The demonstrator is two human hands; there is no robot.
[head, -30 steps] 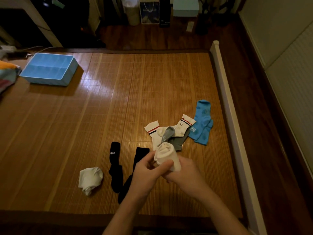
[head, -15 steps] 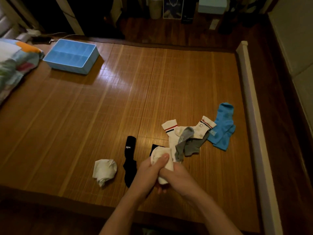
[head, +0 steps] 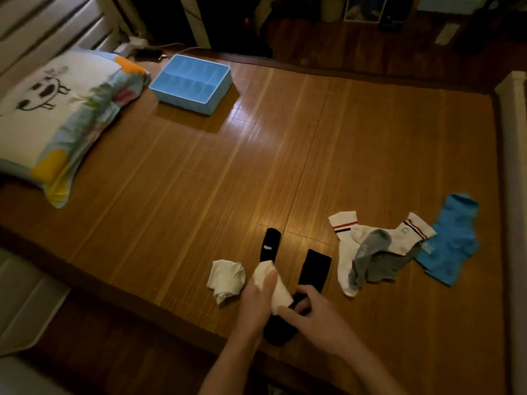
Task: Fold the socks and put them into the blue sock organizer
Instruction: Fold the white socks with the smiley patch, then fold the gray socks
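Note:
My left hand grips a rolled white sock just above the near edge of the bamboo mat. My right hand is beside it: its thumb tip touches the roll's lower end and its fingers curl loosely over a black sock. A second black sock lies partly under the roll. Another folded white sock sits to the left. The blue sock organizer stands at the far left of the mat; no socks show in its compartments.
To the right lie two white striped socks, grey socks and blue socks. A patterned pillow lies left of the organizer. A pale bed rail runs along the right edge. Bare mat stretches between me and the organizer.
The rolled sock has come down and left toward the folded white sock. My right hand has loosened from the roll. My view has swung left, so the pillow shows.

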